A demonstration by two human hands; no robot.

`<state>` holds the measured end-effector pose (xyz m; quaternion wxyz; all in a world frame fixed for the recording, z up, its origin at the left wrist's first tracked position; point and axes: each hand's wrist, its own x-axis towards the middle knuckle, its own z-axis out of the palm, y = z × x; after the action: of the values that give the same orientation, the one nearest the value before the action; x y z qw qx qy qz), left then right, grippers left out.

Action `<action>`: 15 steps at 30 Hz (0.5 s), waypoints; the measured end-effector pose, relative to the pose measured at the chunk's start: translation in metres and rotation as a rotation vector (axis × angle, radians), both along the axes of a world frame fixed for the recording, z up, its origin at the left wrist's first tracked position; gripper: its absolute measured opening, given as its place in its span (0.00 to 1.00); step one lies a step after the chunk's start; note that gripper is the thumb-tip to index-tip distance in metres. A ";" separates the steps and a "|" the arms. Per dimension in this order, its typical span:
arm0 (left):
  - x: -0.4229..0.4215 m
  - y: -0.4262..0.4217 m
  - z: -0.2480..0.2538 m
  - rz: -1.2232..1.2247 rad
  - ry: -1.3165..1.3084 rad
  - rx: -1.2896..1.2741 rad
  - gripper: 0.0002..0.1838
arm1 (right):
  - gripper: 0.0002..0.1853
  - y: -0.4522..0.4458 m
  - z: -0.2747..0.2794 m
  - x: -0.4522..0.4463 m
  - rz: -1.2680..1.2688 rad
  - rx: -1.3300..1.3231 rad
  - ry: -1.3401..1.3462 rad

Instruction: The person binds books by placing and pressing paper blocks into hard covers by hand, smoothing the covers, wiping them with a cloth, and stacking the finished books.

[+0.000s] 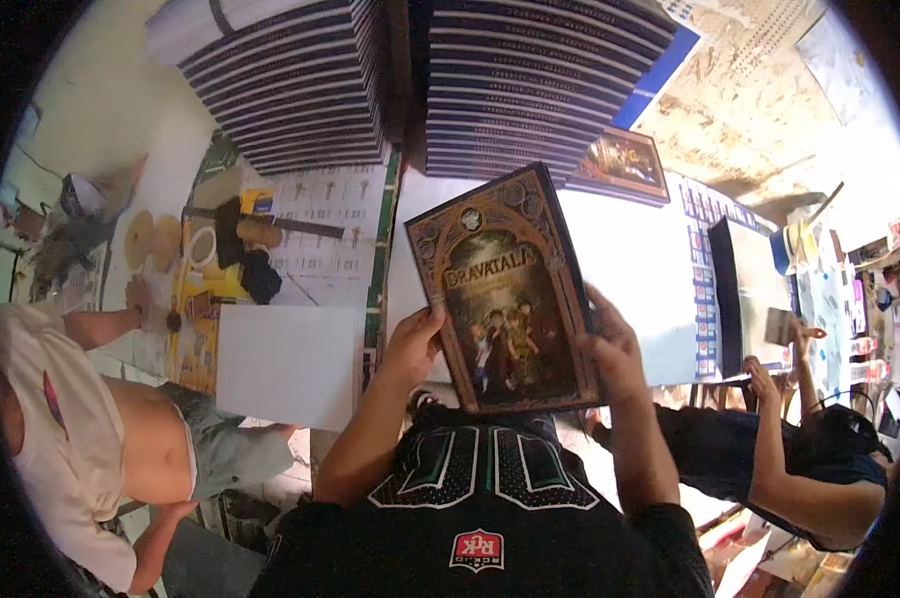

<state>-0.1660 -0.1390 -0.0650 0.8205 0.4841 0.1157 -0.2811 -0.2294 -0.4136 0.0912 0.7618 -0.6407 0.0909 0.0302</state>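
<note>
A hardcover book [510, 299] with a dark, ornate brown cover and the title "Bravatala" is held up in front of my chest, tilted a little to the left. My left hand [417, 344] grips its left edge, the thumb on the cover and the other fingers behind it. On the opposite edge, my right hand [612, 349] holds the book near its lower right side. Behind the book lies a white work surface [629, 259]. Two tall stacks of books stand beyond it, the left stack [280, 100] and the right stack [529, 90].
Another copy of the book [629, 164] lies beside the right stack. White sheets [288, 359] and a hammer-like tool [270, 224] are on the left table. One person [101, 419] is at the left; another person [798, 458] at the right holds a small flat object [779, 326].
</note>
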 end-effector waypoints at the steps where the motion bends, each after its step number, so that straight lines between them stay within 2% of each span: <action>1: 0.001 0.009 0.002 -0.014 -0.071 -0.098 0.27 | 0.39 0.000 -0.003 -0.002 -0.005 0.040 0.006; 3: -0.001 0.010 0.013 -0.003 -0.129 -0.081 0.24 | 0.36 -0.006 -0.016 -0.006 0.026 0.183 -0.042; 5: -0.004 0.005 0.051 0.113 -0.125 0.022 0.20 | 0.37 -0.013 -0.029 -0.010 0.041 0.224 -0.070; 6: -0.003 0.006 0.063 0.078 -0.154 -0.009 0.15 | 0.37 -0.016 -0.034 -0.010 0.050 0.252 -0.080; 9: -0.002 0.009 0.050 0.107 -0.208 -0.002 0.12 | 0.37 -0.023 -0.046 -0.011 0.040 0.327 -0.095; 13: 0.002 0.007 0.059 0.115 -0.237 0.102 0.10 | 0.38 -0.029 -0.043 -0.007 0.031 0.335 -0.055; 15: 0.010 0.011 0.043 0.079 -0.214 -0.035 0.12 | 0.38 -0.031 -0.050 -0.004 -0.017 0.263 -0.044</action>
<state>-0.1565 -0.1276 -0.0220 0.8468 0.4921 0.0417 -0.1974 -0.2331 -0.4451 0.0414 0.8413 -0.5349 0.0748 0.0213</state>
